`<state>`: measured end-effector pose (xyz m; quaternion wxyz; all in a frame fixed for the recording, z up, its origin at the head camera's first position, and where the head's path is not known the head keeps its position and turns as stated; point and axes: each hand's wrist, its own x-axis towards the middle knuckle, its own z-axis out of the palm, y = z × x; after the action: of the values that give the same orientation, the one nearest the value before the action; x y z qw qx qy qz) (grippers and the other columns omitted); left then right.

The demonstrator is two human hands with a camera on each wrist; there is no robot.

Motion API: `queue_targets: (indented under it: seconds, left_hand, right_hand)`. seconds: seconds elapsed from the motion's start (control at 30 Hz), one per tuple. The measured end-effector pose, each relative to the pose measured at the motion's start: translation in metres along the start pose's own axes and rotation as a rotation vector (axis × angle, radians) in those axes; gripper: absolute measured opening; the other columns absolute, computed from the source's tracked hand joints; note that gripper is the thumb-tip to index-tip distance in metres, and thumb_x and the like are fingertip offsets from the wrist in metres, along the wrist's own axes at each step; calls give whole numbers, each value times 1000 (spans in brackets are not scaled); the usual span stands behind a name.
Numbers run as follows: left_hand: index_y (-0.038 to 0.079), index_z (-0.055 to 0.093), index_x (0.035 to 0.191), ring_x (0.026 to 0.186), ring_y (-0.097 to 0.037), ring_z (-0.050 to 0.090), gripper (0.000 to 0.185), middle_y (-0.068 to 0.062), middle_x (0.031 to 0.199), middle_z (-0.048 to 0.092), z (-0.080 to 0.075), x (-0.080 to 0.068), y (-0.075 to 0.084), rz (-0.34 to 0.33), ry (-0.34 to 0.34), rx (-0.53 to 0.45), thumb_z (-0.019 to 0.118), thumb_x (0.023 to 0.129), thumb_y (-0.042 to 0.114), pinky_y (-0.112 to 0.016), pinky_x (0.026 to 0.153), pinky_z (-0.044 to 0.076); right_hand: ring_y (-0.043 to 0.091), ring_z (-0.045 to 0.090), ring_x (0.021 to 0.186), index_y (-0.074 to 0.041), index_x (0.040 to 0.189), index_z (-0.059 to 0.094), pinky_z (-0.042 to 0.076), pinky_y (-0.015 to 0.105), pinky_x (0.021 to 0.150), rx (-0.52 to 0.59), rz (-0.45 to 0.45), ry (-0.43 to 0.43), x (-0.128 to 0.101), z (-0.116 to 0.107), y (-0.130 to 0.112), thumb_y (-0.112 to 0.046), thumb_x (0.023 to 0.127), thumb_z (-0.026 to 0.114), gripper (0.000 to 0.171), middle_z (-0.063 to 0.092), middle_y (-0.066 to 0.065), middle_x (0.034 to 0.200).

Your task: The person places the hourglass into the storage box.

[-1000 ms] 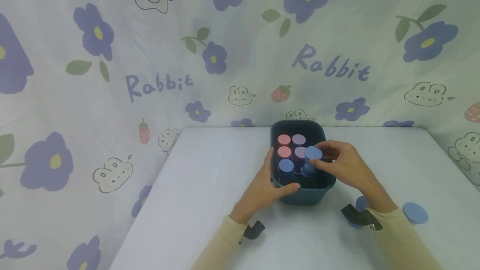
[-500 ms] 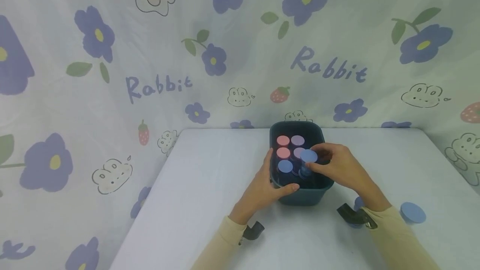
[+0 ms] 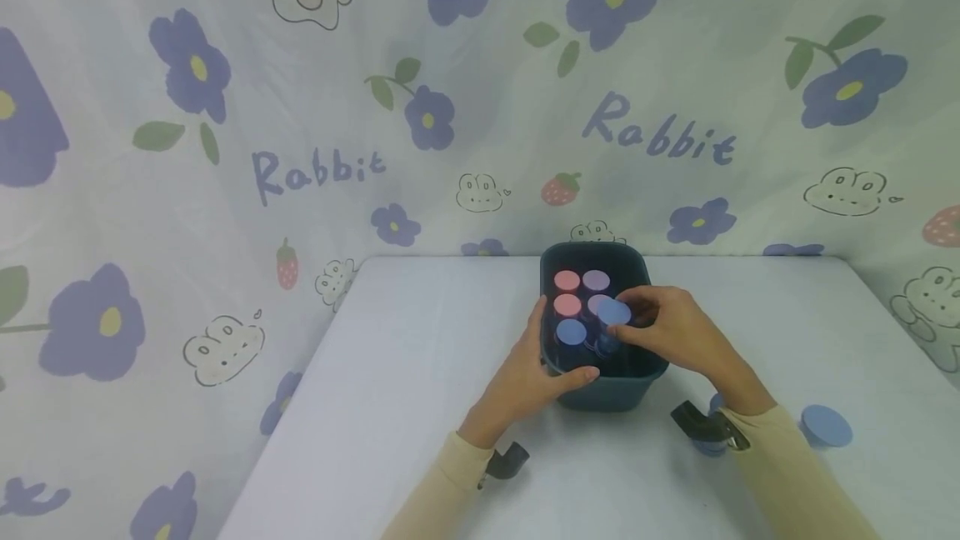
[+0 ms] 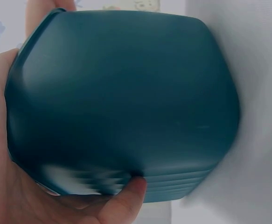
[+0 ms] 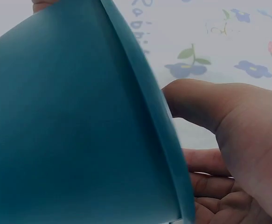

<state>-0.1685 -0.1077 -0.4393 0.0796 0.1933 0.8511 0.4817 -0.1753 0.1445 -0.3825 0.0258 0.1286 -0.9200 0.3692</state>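
A dark teal plastic bin (image 3: 606,394) stands on the white table. My left hand (image 3: 517,382) grips its near left side, thumb over the front rim; in the left wrist view a fingertip (image 4: 136,186) presses its ribbed wall. With thumb and fingers my right hand (image 3: 675,327) pinches a light blue piece with a flat round top (image 3: 613,312) inside the bin's right side. The right wrist view shows the bin wall (image 5: 80,116) hiding that piece. Beside it in the bin are pink round tops (image 3: 567,305), purple round tops (image 3: 596,280) and one blue round top (image 3: 572,332).
A light blue round-topped piece (image 3: 827,426) lies on the table (image 3: 420,357) to the right of my right sleeve. More blue pieces (image 3: 708,447) are partly hidden under the right wrist's black camera mount (image 3: 697,422). A flower-printed cloth (image 3: 480,107) hangs behind the table.
My right hand has shifted slightly left and a little lower with the blue piece, which overlaps a purple top more. My left hand keeps its grip on the bin.
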Motion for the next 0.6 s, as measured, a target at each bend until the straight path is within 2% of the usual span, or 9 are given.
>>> queue_targets:
  seconds: [0.23,0.4,0.6]
  left_hand:
    - [36,-2,166,157,-22,32,121,13,173,18,-1,-1,0,-12,0,5,74,79,73,-63,123,34]
    - [33,-1,167,156,-22,34,121,9,173,21,-1,0,1,1,-3,-8,74,80,73,-62,122,35]
    - [33,-1,167,156,-20,34,122,12,173,20,-2,0,2,-10,-4,8,73,79,74,-61,122,35]
  right_hand:
    - [21,66,89,0,125,68,66,43,83,-17,7,-14,2,0,1,-25,87,84,49,74,14,106]
    - [25,70,95,-1,127,68,65,47,88,-26,10,-26,2,-1,-1,-25,88,83,49,74,16,112]
    - [31,73,102,1,127,68,63,50,91,-35,20,-51,2,-2,-3,-25,88,83,49,74,19,118]
